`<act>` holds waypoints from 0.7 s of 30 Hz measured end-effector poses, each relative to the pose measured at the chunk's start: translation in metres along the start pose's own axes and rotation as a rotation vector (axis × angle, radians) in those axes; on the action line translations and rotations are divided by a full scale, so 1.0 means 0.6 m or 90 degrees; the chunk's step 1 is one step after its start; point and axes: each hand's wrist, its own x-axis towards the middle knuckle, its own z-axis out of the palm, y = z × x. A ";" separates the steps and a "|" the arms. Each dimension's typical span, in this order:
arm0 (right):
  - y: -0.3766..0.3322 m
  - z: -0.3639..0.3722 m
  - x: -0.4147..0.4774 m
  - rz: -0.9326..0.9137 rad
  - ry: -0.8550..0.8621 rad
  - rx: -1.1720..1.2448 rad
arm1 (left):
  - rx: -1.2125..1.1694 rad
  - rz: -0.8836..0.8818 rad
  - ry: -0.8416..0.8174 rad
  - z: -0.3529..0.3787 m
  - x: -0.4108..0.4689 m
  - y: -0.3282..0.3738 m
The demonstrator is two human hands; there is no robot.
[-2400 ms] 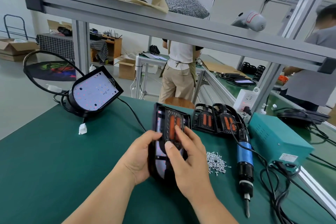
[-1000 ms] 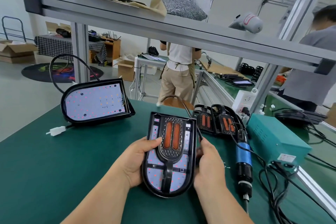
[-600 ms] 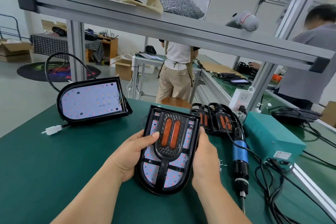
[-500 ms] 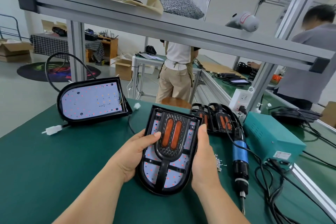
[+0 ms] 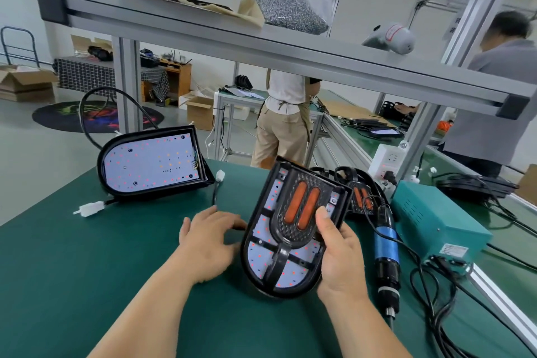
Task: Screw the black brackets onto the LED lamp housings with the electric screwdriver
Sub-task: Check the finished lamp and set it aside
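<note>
Green tabletop (image 5: 87, 270), LED lamp housing (image 5: 261, 259) tilted up, black bracket (image 5: 293, 229) on it, right hand (image 5: 340, 259) gripping housing's right edge, left hand (image 5: 206, 244) relaxed, empty, just left of housing, electric screwdriver (image 5: 385, 250) lying just right

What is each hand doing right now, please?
Left hand: open, holding nothing.
Right hand: grips the LED lamp housing, thumb on its black bracket.
</note>
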 end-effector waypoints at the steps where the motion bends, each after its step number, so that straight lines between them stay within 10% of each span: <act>1: 0.000 -0.002 0.002 0.001 0.005 0.016 | 0.005 0.019 -0.005 0.002 0.002 0.000; 11: 0.018 0.003 0.004 0.086 -0.038 0.068 | -0.371 -0.075 0.193 0.021 0.007 0.019; 17: 0.042 0.015 -0.003 0.124 -0.051 -0.018 | -0.896 -0.291 0.012 0.021 0.004 0.025; 21: 0.052 0.018 -0.001 0.119 -0.033 -0.062 | -1.004 -0.219 -0.138 0.018 0.006 0.022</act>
